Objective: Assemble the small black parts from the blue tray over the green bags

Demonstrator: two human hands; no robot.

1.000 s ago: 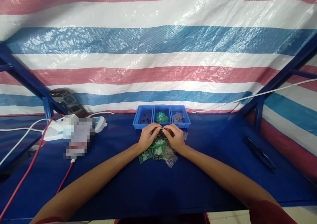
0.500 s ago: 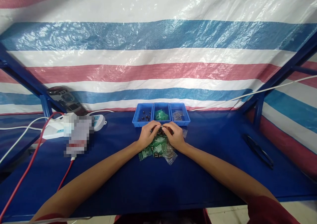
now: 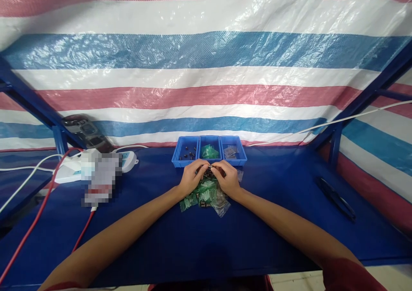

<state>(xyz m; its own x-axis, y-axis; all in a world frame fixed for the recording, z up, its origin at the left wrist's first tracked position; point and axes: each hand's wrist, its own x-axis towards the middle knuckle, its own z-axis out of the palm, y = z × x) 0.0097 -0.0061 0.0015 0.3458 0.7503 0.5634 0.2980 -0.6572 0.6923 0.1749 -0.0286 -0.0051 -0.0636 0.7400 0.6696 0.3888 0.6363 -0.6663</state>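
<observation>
Striped sheet (image 3: 206, 50): woven plastic, glossy, wrinkled. Bins (image 3: 210, 151): smooth plastic. Packets (image 3: 207, 192): shiny clear film.

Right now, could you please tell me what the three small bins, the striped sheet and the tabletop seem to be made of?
The blue bins look like semi-gloss moulded plastic, with thin, evenly coloured walls. The striped sheet seems to be shiny woven plastic: fine crosshatching and creased glare show. The tabletop is smooth with a soft sheen, perhaps painted metal or laminate; I cannot tell which.
</observation>
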